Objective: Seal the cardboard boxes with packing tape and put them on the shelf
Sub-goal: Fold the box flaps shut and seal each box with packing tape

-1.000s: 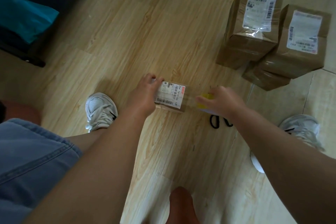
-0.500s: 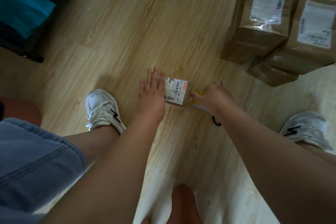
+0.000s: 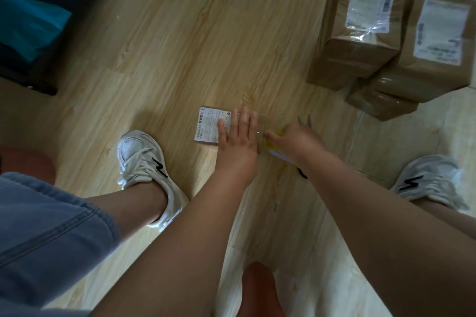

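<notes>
floor: pale wood-look planks (image 3: 180,33), light tile (image 3: 412,141) at right | white left sneaker (image 3: 144,162), right sneaker (image 3: 427,180), well apart | denim shorts (image 3: 46,239) lower left | teal cloth (image 3: 31,26) upper left | scissors (image 3: 305,119), partly hidden

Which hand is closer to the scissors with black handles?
Right. The right hand is directly above the black-handled metal scissors, holding a yellow tape roll. The left hand lies flat on the small labelled brown cardboard box, to the scissors' left.
</notes>
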A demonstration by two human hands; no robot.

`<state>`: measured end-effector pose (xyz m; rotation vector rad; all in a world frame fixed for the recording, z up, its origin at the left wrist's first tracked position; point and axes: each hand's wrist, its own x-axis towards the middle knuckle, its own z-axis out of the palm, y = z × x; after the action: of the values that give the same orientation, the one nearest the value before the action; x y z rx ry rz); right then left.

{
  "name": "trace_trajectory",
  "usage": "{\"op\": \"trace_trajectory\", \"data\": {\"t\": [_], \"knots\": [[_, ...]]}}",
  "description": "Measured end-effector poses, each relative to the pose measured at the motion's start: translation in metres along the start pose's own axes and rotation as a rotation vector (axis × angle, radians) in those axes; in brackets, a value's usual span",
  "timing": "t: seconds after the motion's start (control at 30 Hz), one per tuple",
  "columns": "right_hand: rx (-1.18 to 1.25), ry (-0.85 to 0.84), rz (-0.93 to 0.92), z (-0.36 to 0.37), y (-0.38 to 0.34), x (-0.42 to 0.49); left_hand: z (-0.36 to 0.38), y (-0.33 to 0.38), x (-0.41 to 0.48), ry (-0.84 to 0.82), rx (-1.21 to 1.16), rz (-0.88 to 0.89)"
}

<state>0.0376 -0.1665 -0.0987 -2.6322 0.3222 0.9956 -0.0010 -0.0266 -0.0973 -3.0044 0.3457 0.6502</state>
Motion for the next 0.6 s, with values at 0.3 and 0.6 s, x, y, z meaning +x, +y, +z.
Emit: {"op": "trace_trajectory", "data": {"t": [0.3, 0.6], "knots": [[0.134, -0.011, -0.128, -0.006, 0.011, -0.018, -0.026, -0.007, 0.02, -0.054, -0.006, 0.005], [0.472, -0.1, -0.175, -0.057, 0.027, -0.058, -0.054, -0.048, 0.006, -0.021, -0.464, 0.125]]}}
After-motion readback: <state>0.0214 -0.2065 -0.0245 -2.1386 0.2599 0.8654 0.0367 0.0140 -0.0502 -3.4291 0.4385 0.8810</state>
